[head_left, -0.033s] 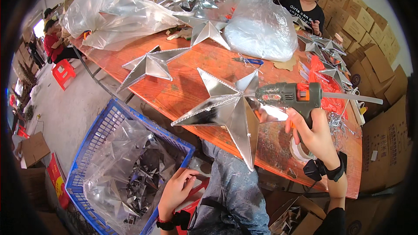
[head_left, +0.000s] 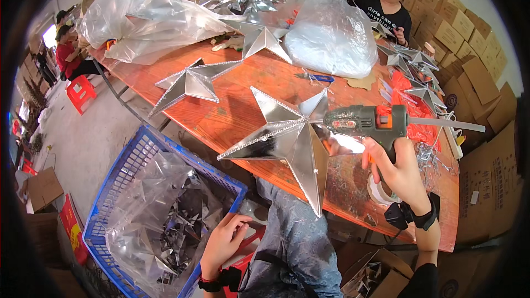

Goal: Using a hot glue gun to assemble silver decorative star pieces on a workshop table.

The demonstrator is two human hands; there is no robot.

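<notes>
1. At the far left a blue plastic basket (head_left: 128, 161) stands on the floor, lined with a clear bag that holds many small silver pieces (head_left: 176, 226).
2. The left hand (head_left: 223, 240) hangs low beside the basket's right edge, over the person's lap. Its fingers (head_left: 238, 222) are loosely curled and spread a little; they seem to hold nothing, though the picture does not show whether the fingertips touch the bag.
3. On the orange tabletop (head_left: 237, 116) a smaller silver star (head_left: 190, 83) lies flat, well apart from both hands.
4. Nearer the person, a large silver star (head_left: 290, 138) rests at the tabletop's near edge. It is mirror-bright, folded into ridged facets, with glittery trim along its ridges; its longest point hangs down past the edge towards the lap.
5. A dark green glue gun (head_left: 367, 121) with an orange patch meets the star's right-hand side with its nozzle, just beside the centre. A pale glue stick juts from its back end.
6. The right hand (head_left: 400, 174) is clenched round the gun's grip, fingers (head_left: 375, 157) wrapped tight, with a black band on the wrist.
7. Behind, clear plastic bags (head_left: 331, 27) and more silver stars are piled up; red material (head_left: 411, 105) lies right of the gun, and cardboard boxes (head_left: 475, 77) are stacked at the far right, where another person sits.
</notes>
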